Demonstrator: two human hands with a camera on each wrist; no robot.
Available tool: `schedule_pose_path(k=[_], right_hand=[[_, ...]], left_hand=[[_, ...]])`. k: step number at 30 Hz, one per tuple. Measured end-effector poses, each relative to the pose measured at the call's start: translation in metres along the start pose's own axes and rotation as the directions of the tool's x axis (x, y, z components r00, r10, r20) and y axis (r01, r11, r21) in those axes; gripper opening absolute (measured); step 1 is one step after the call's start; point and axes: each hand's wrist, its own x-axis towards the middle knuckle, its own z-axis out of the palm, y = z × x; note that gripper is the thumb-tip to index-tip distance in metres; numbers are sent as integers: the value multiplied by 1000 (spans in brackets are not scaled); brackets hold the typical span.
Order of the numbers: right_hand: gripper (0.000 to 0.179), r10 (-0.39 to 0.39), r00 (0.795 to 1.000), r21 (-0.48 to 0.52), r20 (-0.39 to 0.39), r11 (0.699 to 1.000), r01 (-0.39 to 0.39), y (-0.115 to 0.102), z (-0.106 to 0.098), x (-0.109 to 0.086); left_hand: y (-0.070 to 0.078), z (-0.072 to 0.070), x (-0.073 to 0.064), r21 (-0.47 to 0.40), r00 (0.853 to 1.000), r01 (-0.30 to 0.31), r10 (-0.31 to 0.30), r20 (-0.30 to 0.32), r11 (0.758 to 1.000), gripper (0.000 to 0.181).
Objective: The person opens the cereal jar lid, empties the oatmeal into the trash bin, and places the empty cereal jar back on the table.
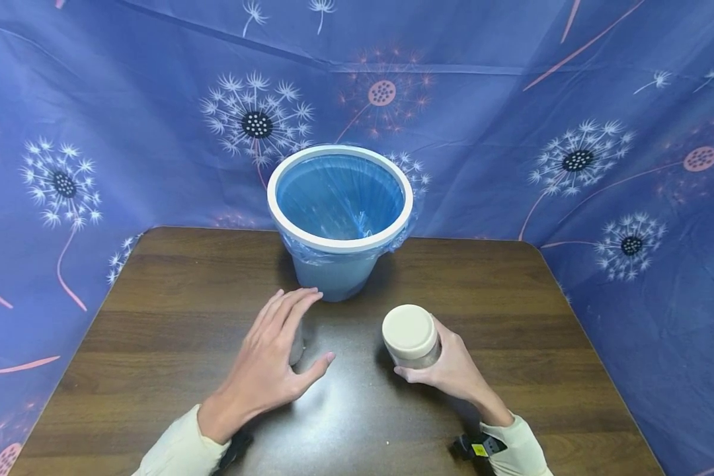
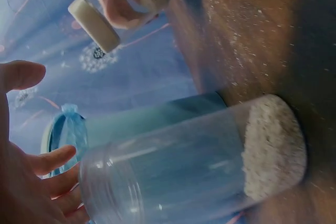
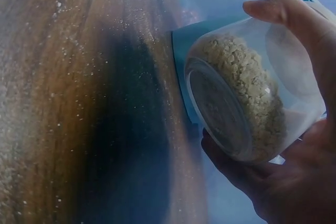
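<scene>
My right hand grips a clear jar with a cream lid. Pale, oat-like flakes lie in its lower part, and the right wrist view shows its base raised off the table. On the left, my left hand is spread, thumb apart from the fingers, beside a taller clear jar. That jar stands upright without a lid, its threaded neck near my fingertips; whether they touch it I cannot tell. A layer of pale flakes covers its bottom. In the head view my left hand hides most of it.
Behind both jars stands a blue waste bin with a white rim and a thin blue liner. The wooden table has small crumbs on it. A blue dandelion-print cloth hangs behind and beside the table.
</scene>
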Motion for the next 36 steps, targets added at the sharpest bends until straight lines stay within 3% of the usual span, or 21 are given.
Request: schedule_pose_path(k=[10,15,19,28,36], right_hand=[[90,-34,999,-21,29,999,35,-7,3,0],[89,-51,998,-2,42,999,52,-12,4,1],[90,-69,996,1,62,998,69,-14,5,1],[85,-96,993,-6,71,995,97,-18,6,2],[86,-86,991,12,102,996,86,-25,11,0]], left_hand=[[21,10,12,-69,989,-144,142,-30,987,83],[31,18,19,-134,982,-189,190,-7,973,81],[38,25,26,-170,979,-195,202,23,966,82],[43,47,36,-165,976,-177,195,100,970,78],[40,61,39,-198,975,-170,194,111,965,70]])
